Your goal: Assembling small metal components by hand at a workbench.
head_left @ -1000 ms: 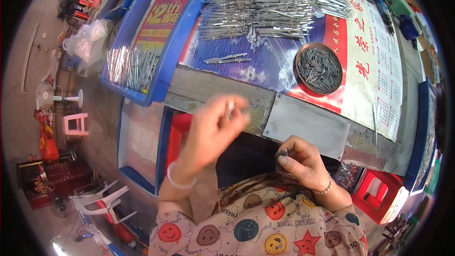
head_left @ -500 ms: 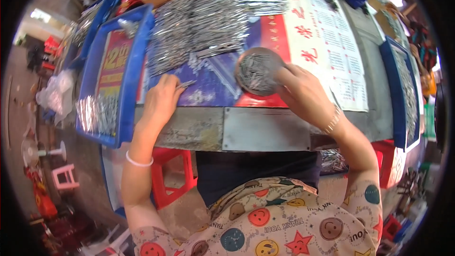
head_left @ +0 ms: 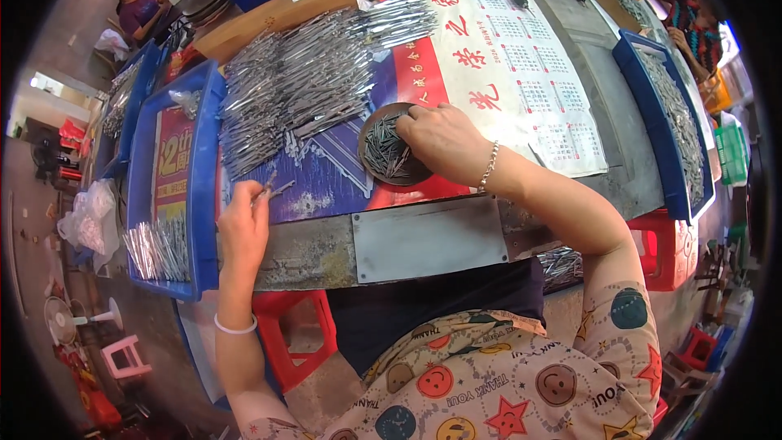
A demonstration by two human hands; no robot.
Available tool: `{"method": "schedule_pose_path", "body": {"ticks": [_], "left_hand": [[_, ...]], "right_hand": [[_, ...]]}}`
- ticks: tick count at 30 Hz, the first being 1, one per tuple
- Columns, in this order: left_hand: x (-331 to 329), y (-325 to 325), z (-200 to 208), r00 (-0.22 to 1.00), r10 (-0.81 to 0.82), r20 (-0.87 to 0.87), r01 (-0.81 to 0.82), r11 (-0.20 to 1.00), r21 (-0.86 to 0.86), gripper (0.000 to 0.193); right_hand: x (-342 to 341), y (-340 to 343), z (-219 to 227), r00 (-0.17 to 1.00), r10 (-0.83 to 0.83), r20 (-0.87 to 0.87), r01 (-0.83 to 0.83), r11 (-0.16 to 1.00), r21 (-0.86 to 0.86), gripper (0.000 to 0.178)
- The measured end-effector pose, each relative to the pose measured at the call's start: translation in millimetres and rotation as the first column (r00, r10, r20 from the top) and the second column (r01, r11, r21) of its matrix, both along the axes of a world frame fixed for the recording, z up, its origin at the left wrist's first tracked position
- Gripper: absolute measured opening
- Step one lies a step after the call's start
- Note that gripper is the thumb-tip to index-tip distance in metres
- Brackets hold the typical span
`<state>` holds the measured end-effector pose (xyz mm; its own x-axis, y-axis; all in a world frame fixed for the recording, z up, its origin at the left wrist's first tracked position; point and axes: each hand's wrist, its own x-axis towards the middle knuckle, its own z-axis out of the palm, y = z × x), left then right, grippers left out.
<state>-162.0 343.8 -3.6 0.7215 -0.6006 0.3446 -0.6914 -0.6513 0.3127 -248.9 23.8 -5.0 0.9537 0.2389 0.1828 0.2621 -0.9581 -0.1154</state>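
Observation:
My left hand [head_left: 243, 224] is closed in a pinch on a slender metal piece [head_left: 281, 190] near the front edge of the table, its tip pointing right. To the right stands a round dark dish [head_left: 363, 145] holding many short thin metal pins [head_left: 384, 148]. My right hand [head_left: 444, 140] reaches over the dish's right side, thumb and fingers pressed together at the pins. Whatever those fingertips hold is hidden. Behind both hands lies a broad heap of long, thin silvery metal pieces [head_left: 297, 73], laid roughly side by side.
A blue tray [head_left: 205, 171] with metal pieces at its near end stands left; another blue tray [head_left: 656, 130] is at the right. A printed calendar sheet [head_left: 521, 90] covers the table. A wooden bar [head_left: 244, 16] borders the heap. Two other people are at the far corners.
The whole view has turned and shifted. My right hand, blurred at the dish's right rim before, now has its fingertips over the pins. My left hand keeps its pinch on the metal piece.

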Motion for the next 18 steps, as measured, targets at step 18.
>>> {"method": "schedule_pose_path", "body": {"ticks": [18], "left_hand": [[-180, -15, -3, -0.021, -0.743, -0.669, -0.704, 0.486, -0.518, 0.022]], "right_hand": [[23, -9, 11, 0.980, -0.029, -0.195, 0.083, 0.958, 0.274, 0.013]]}}
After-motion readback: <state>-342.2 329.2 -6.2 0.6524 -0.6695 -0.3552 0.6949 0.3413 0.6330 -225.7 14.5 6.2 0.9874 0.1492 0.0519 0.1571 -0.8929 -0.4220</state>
